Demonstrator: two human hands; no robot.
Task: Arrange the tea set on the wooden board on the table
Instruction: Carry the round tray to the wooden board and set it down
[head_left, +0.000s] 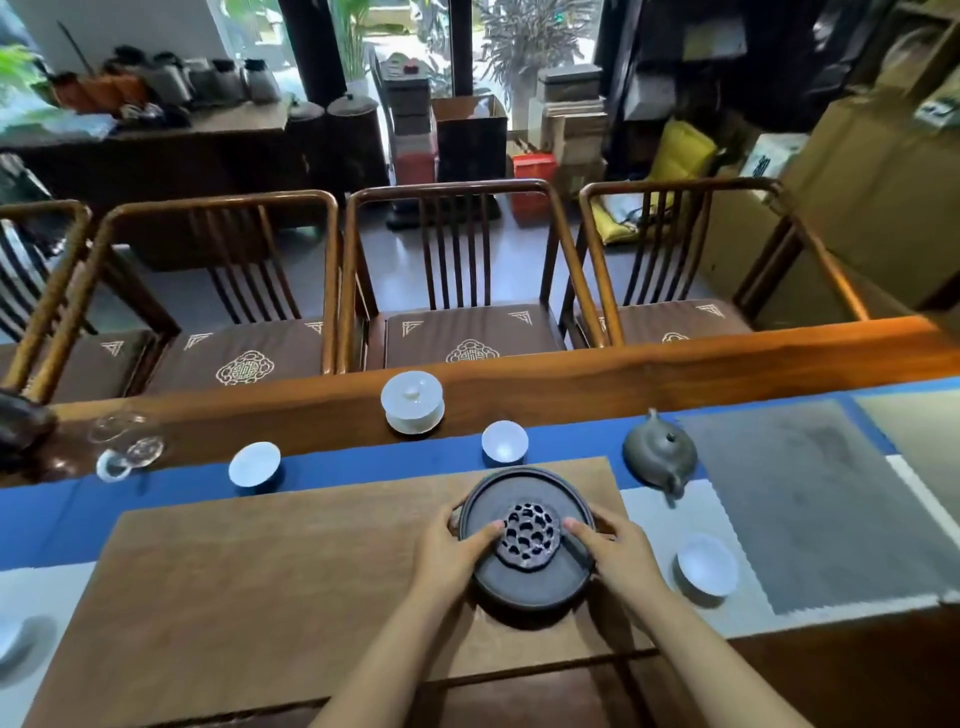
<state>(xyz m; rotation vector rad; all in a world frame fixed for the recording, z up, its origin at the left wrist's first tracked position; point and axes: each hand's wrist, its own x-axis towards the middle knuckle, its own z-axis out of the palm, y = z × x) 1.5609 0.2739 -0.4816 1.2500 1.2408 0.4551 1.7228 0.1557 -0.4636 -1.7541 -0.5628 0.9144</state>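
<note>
Long wooden counter (675, 364) w/ a blue runner (363, 467) along it; on top of that lies the wooden board (260, 597), flat, light brown, taking up the near-left part. To the right, a grey mat (810, 493) over a white cloth.

Both hands are clamped on the round dark tea tray (524, 582), one per side: left hand (452, 551) w/ thumb over the rim and fingers under the far-left edge, right hand (618, 551) the same on the right edge. Tray sits at the board's right part, near its far edge; can't tell if it's resting or lifted slightly. A dark openwork lotus-shaped insert (529, 535) lies in the tray's middle, thumbs just beside it.

Off the board: white gaiwan (413, 402) w/ lid on the bare wood at the far side; white cups at far left (254, 464), far centre (504, 441) and right (706, 564); grey clay teapot (660, 452) on the runner's right part; glass pitcher (122, 441) at far left.

Room: four wooden chairs (452, 270) w/ brown cushions across the counter, sideboard (156, 150) w/ jars behind, stacked boxes (571, 119), plants by a bright window.
</note>
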